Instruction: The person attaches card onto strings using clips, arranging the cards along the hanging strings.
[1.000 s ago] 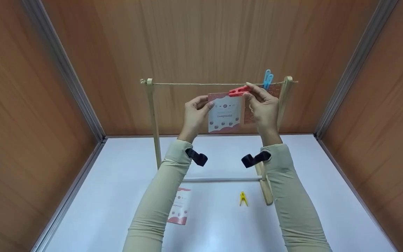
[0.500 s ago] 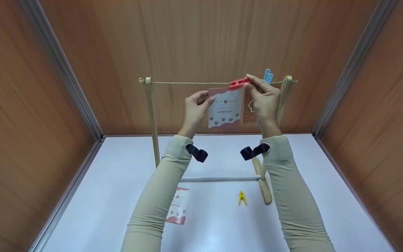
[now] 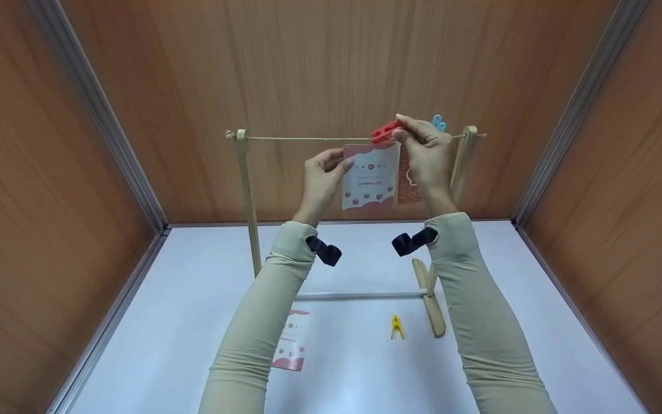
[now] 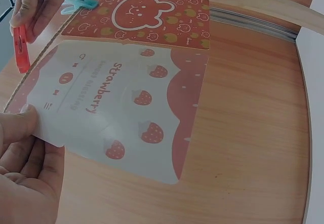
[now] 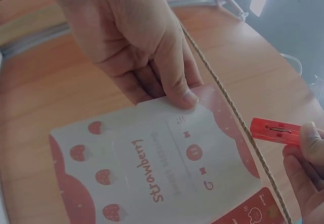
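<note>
My left hand point(image 3: 320, 187) pinches a white-and-pink card printed with strawberries point(image 3: 369, 179) at its upper left edge, thumb in front. The card hangs just under a thin twine line point(image 3: 302, 138). My right hand point(image 3: 430, 164) pinches a red clothespin point(image 3: 384, 132) by its handle end. In the right wrist view, the clothespin's tip point(image 5: 260, 129) is right beside the twine, above the card's top edge; whether they touch I cannot tell. To the right, a red bear-print card point(image 4: 136, 17) hangs from the twine by a blue clothespin point(image 4: 81, 3), partly behind my right hand.
Two wooden posts, left point(image 3: 247, 195) and right point(image 3: 462, 161), hold the twine. A white bar point(image 3: 360, 296) joins them low down. On the white table lie a yellow clothespin point(image 3: 396, 328) and another strawberry card point(image 3: 292, 342), partly under my left sleeve. Wood-grain panels point(image 3: 319, 63) enclose the table.
My right hand has raised the red clothespin from the card's top edge to the twine, slightly leftward. My left hand has lifted the card a little closer to the twine.
</note>
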`<state>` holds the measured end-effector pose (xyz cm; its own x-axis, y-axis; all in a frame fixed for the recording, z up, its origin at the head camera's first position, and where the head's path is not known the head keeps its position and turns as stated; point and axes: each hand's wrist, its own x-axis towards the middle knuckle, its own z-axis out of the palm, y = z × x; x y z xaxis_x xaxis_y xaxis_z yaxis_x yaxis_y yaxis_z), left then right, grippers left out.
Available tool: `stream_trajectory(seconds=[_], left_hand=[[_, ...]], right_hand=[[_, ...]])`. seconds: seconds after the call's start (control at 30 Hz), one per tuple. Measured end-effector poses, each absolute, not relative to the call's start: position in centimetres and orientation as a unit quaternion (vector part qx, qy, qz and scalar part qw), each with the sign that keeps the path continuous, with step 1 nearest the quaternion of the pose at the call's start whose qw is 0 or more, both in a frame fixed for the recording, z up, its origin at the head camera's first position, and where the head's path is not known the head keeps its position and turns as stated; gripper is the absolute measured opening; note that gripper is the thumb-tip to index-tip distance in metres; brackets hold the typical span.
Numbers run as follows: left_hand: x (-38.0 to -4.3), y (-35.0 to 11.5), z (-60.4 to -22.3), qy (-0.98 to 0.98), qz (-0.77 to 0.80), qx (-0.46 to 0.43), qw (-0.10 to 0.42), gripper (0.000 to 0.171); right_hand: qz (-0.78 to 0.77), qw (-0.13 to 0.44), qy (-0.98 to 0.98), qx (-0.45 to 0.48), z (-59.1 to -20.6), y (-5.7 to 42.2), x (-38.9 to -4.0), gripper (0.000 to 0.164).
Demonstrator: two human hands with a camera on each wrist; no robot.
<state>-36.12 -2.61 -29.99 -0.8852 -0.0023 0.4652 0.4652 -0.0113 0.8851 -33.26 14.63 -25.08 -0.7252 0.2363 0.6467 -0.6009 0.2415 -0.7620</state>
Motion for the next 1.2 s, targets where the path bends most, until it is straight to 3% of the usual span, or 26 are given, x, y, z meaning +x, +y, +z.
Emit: stream_trajectory(seconds=[0.33,1.2], left_hand=[[-36.22,-2.56,-29.98,-0.694,-0.676,-0.179,0.173,0.024],[-36.35,-2.38,-30.43,-0.692,-0.680,-0.173,0.172,0.023]], right_hand=[[0.560,0.367,-0.728,0.146,-24.70,14.33,-33.71,0.029],[0.448,0.351,-0.802,0.182,-24.93,13.98,-34.03,0.030]])
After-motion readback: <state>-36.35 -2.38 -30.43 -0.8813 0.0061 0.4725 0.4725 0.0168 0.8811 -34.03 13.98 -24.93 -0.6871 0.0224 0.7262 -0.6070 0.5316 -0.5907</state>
